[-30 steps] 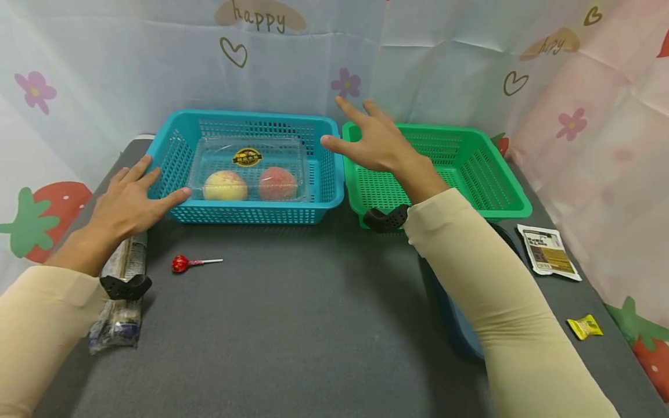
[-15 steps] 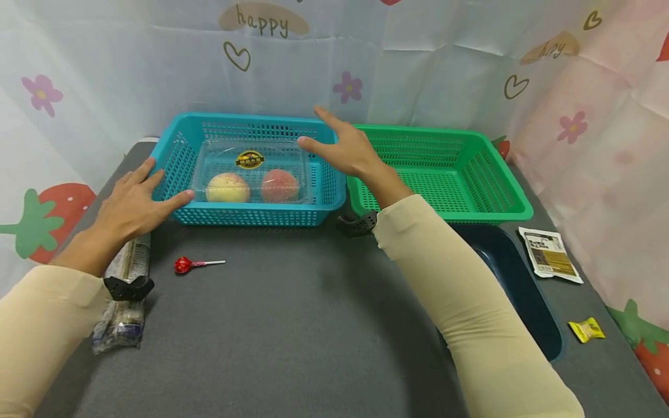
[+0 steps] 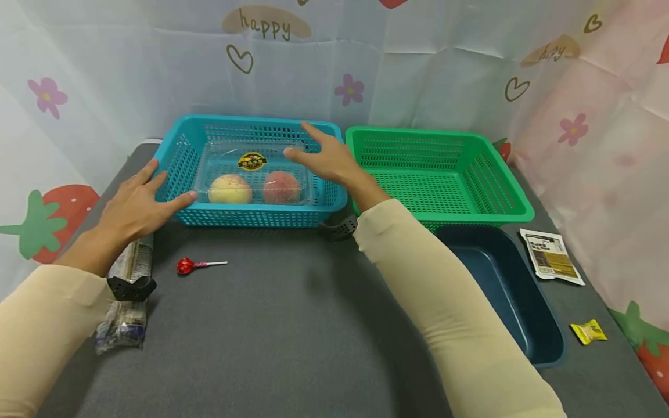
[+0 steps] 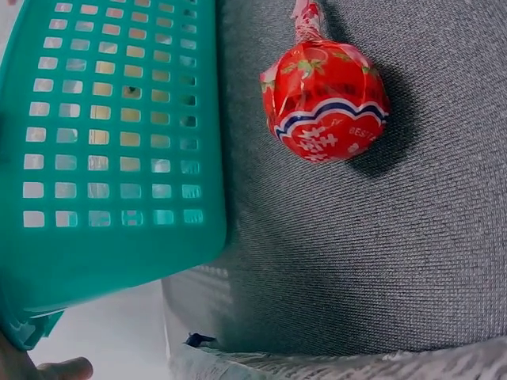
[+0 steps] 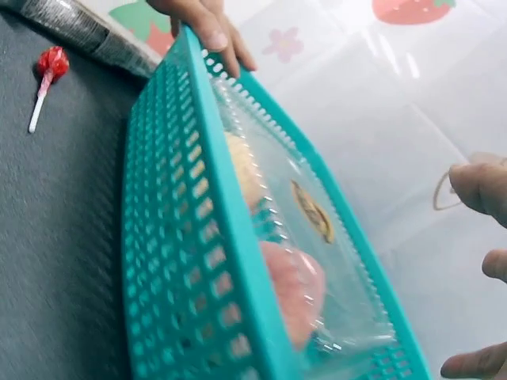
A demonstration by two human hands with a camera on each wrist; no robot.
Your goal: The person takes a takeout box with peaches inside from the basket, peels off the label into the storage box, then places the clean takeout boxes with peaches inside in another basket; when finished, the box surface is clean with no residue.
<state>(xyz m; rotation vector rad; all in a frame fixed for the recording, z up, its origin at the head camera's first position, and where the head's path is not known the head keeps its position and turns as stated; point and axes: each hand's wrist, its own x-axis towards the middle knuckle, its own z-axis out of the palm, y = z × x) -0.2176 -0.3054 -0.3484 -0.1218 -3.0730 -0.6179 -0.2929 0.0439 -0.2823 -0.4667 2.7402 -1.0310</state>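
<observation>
A blue perforated basket (image 3: 256,217) holds a clear plastic clamshell box (image 3: 219,159) with a black-and-gold label. Through its lid show a yellowish peach (image 3: 230,189) and a pinkish-red peach (image 3: 282,187). My left hand (image 3: 138,203) rests at the basket's left end, fingers spread over the rim, thumb at the front left corner. Over the basket's right end hovers my right hand (image 3: 329,159), holding nothing, its fingers extended and apart above the box's right side. The right wrist view also has the left hand (image 5: 210,32) on the rim.
A green basket (image 3: 444,217) stands right of the blue one, with a dark blue tray (image 3: 496,278) before it. A red lollipop (image 3: 185,266) and a long plastic packet (image 3: 122,325) lie front left. At right lie a white-and-brown pouch (image 3: 551,255) and a yellow-wrapped candy (image 3: 589,332).
My right hand has moved left and down from above the green basket to the blue basket's right end. The left hand stays at the left rim.
</observation>
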